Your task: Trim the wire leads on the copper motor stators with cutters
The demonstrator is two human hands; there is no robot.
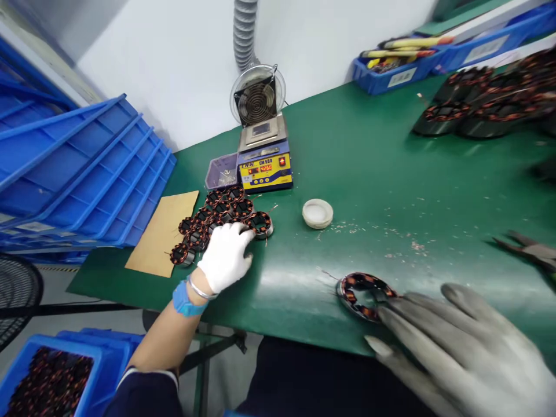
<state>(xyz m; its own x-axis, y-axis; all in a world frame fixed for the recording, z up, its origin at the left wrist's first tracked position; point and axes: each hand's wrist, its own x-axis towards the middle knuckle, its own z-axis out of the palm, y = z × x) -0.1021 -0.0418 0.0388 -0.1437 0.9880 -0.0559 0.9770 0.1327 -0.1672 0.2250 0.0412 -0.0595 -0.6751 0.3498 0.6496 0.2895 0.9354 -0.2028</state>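
My left hand [226, 256], in a white glove, rests at the near side of a cluster of motor stators [221, 207] wound with copper wire. Its fingertips touch or nearly touch one stator [260, 225] at the cluster's right end; the thumb stands apart from the fingers. My right hand [460, 341], in a greyish worn glove and blurred, reaches in from the lower right with its fingers stretched out. They meet the right rim of a larger stator [347, 296] near the table's front edge, from which thin wire ends stick out to the left.
Behind the cluster stand a yellow-blue solder pot [266, 171] with a fan and a purple bin [220, 174]. A small white dish [317, 214], wire scraps [417, 246] and pliers [532, 250] lie rightward. More stators [486, 110] sit far right; blue crates [99, 168] stand left.
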